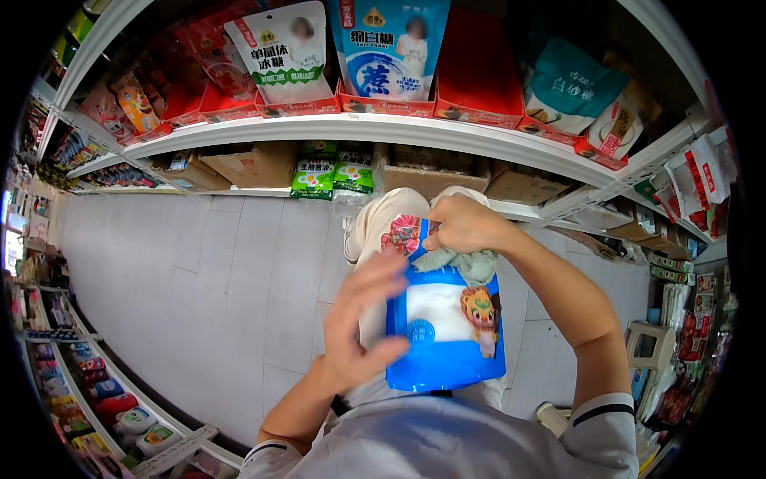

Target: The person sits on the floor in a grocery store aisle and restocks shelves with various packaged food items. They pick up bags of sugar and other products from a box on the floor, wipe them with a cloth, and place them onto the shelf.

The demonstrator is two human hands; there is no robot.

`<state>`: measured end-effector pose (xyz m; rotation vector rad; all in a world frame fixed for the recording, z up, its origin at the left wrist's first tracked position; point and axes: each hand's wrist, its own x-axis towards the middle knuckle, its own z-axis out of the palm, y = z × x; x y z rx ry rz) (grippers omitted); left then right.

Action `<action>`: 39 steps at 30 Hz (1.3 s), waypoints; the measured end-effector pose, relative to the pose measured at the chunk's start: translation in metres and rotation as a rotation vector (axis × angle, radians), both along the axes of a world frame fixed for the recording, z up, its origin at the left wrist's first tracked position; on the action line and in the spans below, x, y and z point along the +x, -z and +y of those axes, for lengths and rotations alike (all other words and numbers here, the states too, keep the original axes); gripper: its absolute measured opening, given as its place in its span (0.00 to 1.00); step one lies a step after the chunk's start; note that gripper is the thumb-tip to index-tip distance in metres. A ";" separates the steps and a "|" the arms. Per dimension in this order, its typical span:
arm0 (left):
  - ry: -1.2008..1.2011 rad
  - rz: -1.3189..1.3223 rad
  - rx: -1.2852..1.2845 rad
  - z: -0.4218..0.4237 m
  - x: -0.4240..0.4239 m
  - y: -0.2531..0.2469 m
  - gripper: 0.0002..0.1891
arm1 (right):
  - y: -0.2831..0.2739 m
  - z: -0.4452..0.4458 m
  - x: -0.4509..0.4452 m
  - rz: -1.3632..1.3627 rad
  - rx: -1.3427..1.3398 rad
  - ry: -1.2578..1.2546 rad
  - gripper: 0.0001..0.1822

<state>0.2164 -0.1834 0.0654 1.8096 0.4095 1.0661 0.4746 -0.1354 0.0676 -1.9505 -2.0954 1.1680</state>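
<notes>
A blue plastic pouch (443,365) is in front of my body, over my lap. Its front has a window with white contents, a cartoon lion figure and a flower print at the top. My right hand (470,224) is closed at the pouch's upper edge, with a crumpled grey-green cloth (476,266) bunched under the fingers and lying against the front. My left hand (365,320), blurred, is by the pouch's left side with fingers apart and nothing in it. Whether its fingertips touch the pouch, I cannot tell.
Ahead, a white shelf (383,127) bears red display boxes with a white pouch (287,57), a light-blue pouch (392,54) and a teal bag (568,84). Cardboard cartons (251,164) and green packets (314,178) sit below. A plastic stool (649,345) stands right; bottles (134,419) line the left shelving.
</notes>
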 end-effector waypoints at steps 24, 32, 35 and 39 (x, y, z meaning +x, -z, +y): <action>0.084 0.097 0.162 -0.054 0.011 0.007 0.09 | -0.031 -0.120 -0.037 0.386 0.385 -0.152 0.23; 0.096 0.092 0.182 -0.041 0.022 -0.003 0.10 | 0.043 -0.042 -0.011 0.346 0.464 0.017 0.21; 0.081 0.086 0.177 -0.044 0.025 -0.001 0.10 | 0.057 -0.019 0.002 0.326 0.397 0.108 0.17; 0.115 0.108 0.186 -0.049 0.020 0.000 0.10 | 0.049 -0.014 0.015 0.281 0.584 0.165 0.13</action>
